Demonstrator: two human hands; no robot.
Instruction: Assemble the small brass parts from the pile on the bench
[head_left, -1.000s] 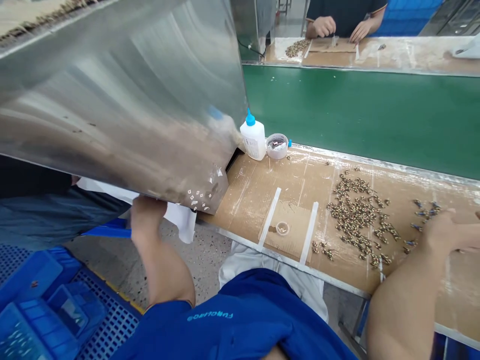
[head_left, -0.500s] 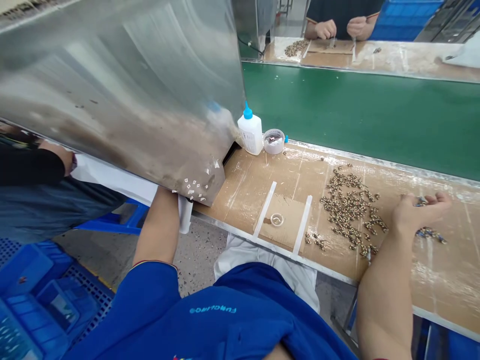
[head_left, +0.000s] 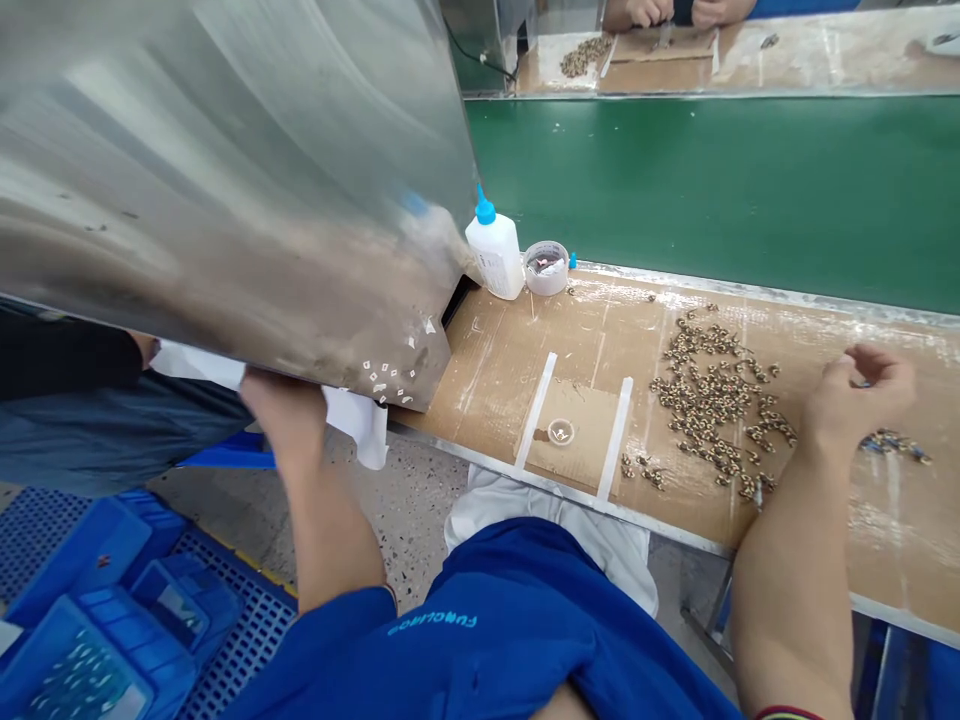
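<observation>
My right hand (head_left: 862,395) rests on the cardboard-covered bench (head_left: 510,365) with its fingers curled, beside a few small blue parts (head_left: 892,442); a small dark piece shows at the fingertips. A heap of small brass parts (head_left: 712,400) lies just left of it. My left hand (head_left: 281,410) reaches down under the slanted steel housing (head_left: 225,180), against a white cloth (head_left: 352,420); its fingers are hidden. A small ring (head_left: 560,432) sits between two white strips (head_left: 616,452) in front of me.
A white glue bottle with a blue cap (head_left: 495,255) and a small round tub (head_left: 546,267) stand at the bench's back. Behind runs a green conveyor belt (head_left: 712,190). Blue crates (head_left: 97,620) lie on the floor at left. Another person's hands (head_left: 675,12) work at the far bench.
My right hand turned from palm-up to curled over the bench. My left arm drew back left beneath the steel housing, onto the white cloth.
</observation>
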